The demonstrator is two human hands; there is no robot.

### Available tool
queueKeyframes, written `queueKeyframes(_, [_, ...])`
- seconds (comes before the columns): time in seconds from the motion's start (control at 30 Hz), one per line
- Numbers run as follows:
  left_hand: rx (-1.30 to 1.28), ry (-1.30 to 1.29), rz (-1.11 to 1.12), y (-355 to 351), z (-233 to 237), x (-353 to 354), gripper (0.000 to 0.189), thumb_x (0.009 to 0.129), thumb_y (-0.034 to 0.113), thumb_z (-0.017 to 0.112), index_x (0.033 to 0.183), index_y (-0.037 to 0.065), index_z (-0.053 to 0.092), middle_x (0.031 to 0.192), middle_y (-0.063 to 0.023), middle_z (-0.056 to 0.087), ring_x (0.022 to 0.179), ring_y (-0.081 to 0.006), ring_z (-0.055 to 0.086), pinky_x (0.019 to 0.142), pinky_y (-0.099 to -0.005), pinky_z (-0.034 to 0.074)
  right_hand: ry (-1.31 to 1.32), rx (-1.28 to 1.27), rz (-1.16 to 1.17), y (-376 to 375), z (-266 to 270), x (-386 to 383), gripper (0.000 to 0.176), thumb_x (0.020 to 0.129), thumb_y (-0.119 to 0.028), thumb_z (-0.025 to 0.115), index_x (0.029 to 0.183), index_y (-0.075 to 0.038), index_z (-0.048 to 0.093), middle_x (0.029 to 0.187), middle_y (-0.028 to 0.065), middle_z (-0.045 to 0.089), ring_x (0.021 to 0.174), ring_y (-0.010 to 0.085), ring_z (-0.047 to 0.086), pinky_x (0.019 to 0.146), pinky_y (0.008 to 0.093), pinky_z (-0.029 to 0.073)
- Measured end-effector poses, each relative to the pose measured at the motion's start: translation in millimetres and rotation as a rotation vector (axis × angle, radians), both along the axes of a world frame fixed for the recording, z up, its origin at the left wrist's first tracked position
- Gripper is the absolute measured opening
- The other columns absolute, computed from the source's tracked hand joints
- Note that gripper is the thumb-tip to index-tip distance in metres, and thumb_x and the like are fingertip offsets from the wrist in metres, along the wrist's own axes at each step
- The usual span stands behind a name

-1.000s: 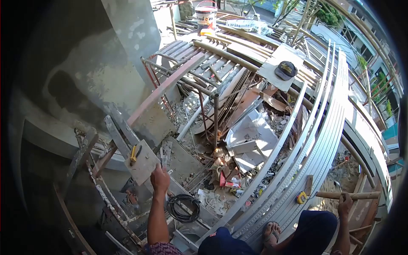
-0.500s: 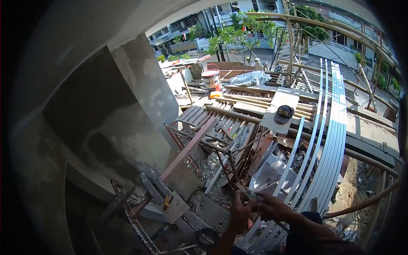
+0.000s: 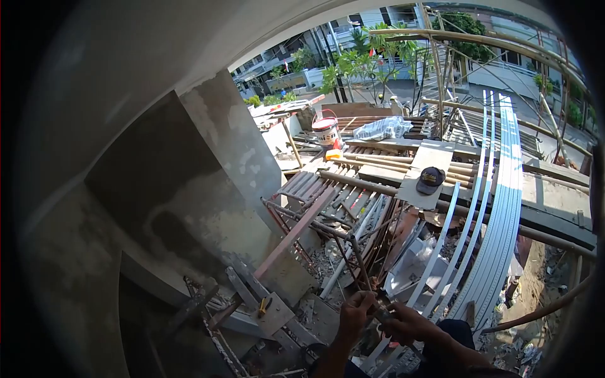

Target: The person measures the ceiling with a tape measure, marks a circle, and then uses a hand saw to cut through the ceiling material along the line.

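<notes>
Left hand (image 3: pixel 357 312) pinches small greyish piece (image 3: pixel 381 314); right hand (image 3: pixel 407 323) curls around it, exact finger contact unclear. Piece sits between hands, near metal strips (image 3: pixel 495 233). Loose pinch could drop it into debris (image 3: pixel 408 267); uneven pull could make grip slip.

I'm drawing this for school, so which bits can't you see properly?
Head view: what lies between the left hand and right hand; fingers and shadow hide it.
Head view: the lettering on the baseball cap; too small to read.
Head view: the near ends of the metal strips; the right forearm and knee block them.
</notes>
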State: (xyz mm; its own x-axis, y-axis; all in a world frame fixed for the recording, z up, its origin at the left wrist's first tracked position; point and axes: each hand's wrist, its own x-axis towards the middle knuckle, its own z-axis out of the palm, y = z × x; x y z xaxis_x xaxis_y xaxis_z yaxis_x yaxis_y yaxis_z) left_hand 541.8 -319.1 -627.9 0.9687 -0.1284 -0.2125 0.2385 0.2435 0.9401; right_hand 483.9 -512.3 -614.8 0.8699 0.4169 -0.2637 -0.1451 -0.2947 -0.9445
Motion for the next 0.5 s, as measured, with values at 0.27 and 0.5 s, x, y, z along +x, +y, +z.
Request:
queueKeyframes(0.27, [0.103, -0.049, -0.157, -10, 10, -12, 0.02, 0.098, 0.017, 0.064, 0.107, 0.001, 0.07, 0.087, 0.0001, 0.067, 0.078, -0.0069, 0.06, 0.071, -0.0228, 0.048, -0.081, -0.018, -0.247, 12, 5, 7, 0.036, 0.1, -0.036, 0.052, 0.11, -0.002, 0.059, 0.091, 0.0127, 0.064, 0.086, 0.0196, 0.064, 0.076, 0.0362, 0.05])
queueKeyframes(0.5, [0.193, -0.179, -0.234, -12, -18, 2, 0.02, 0.1, 0.018, 0.061, 0.102, 0.0, 0.068, 0.084, -0.0032, 0.067, 0.076, -0.0094, 0.061, 0.069, -0.0257, 0.05, -0.072, 0.267, -0.25, 16, -1, 21, 0.049, 0.105, -0.04, 0.049, 0.143, -0.009, 0.05, 0.111, 0.0115, 0.067, 0.103, 0.0206, 0.063, 0.092, 0.0351, 0.05])
